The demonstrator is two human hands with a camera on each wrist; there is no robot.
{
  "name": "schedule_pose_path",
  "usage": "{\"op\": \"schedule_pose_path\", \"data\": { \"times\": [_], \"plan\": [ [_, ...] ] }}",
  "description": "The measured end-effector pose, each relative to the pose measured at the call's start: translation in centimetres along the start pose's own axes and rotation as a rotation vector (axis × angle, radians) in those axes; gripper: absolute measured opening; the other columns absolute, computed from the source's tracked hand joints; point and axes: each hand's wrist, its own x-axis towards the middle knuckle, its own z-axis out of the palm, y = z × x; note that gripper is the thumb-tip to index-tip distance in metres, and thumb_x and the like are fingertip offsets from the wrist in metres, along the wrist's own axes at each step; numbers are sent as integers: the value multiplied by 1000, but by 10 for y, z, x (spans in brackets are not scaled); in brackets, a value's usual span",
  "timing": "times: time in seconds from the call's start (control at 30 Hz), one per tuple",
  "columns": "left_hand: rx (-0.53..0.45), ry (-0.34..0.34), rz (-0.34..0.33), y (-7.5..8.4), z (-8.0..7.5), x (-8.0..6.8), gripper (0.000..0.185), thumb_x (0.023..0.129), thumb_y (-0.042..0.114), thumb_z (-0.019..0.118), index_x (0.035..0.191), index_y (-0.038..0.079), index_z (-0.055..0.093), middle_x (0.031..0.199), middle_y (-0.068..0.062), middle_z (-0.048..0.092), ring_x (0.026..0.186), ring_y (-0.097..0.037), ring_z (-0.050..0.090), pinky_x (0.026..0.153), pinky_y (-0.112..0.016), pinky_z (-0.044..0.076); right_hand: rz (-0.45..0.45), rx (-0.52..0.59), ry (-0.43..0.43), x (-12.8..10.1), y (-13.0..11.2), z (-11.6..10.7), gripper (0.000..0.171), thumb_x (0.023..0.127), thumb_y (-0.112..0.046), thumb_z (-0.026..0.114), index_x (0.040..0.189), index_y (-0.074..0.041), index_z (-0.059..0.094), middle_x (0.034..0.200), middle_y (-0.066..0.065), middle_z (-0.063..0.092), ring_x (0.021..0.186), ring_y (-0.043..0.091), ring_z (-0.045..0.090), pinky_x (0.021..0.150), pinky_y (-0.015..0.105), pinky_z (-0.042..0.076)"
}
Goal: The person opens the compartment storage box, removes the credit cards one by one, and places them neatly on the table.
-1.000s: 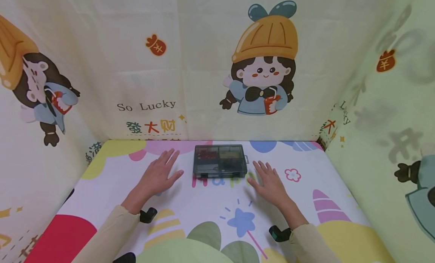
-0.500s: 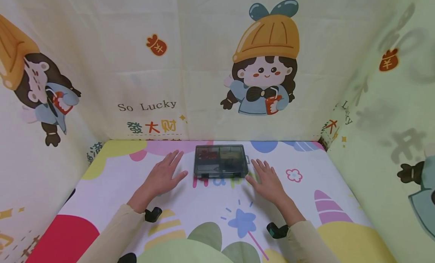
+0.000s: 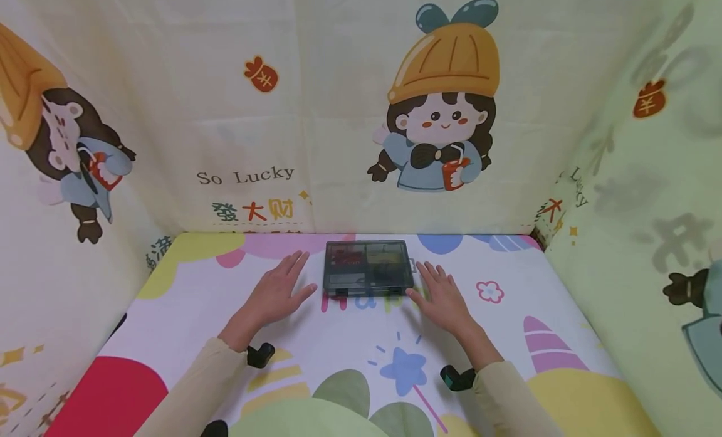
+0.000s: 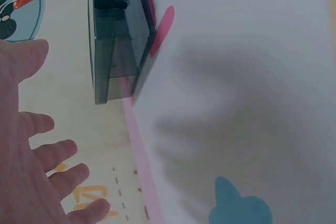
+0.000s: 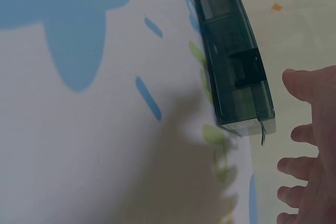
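A dark see-through plastic storage box (image 3: 368,269) lies flat on the table with its lid down. Its inside is split into compartments, and something red and something yellowish show dimly through the lid. Two black latches line the front side, one of them a latch (image 5: 248,68) seen in the right wrist view. My left hand (image 3: 277,293) is held left of the box, fingers spread and apart from it. On the other side, my right hand (image 3: 442,298) has its fingertips right by the box's right edge. Neither hand holds anything.
A printed cloth (image 3: 451,355) with colourful shapes covers the table. Printed fabric walls (image 3: 338,142) enclose it at the back and both sides. Black wrist cameras, such as the left one (image 3: 261,355), sit under each wrist. A small loop (image 3: 413,266) sticks out at the box's right side.
My left hand has moved right, closer to the box. My right hand has shifted slightly left toward the box's right edge. The box stays where it was.
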Motion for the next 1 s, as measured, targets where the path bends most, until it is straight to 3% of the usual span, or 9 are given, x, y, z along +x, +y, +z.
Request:
{"op": "schedule_pose_path", "data": {
  "times": [0.37, 1.0],
  "plan": [
    [-25, -40, -32, 5, 7, 9, 81, 92, 49, 56, 156, 16, 18, 161, -12, 21, 147, -34, 24, 113, -59, 32, -1, 33, -21, 7, -1, 3, 75, 93, -49, 56, 152, -11, 29, 155, 22, 31, 145, 47, 22, 116, 65, 17],
    [-42, -97, -24, 8, 18, 21, 80, 94, 50, 53, 156, 16, 16, 161, -11, 22, 146, -33, 27, 112, -56, 34, 8, 61, -39, 19, -4, 9, 75, 94, -49, 54, 152, -8, 29, 157, 20, 29, 146, 44, 21, 118, 61, 17]
  ]
}}
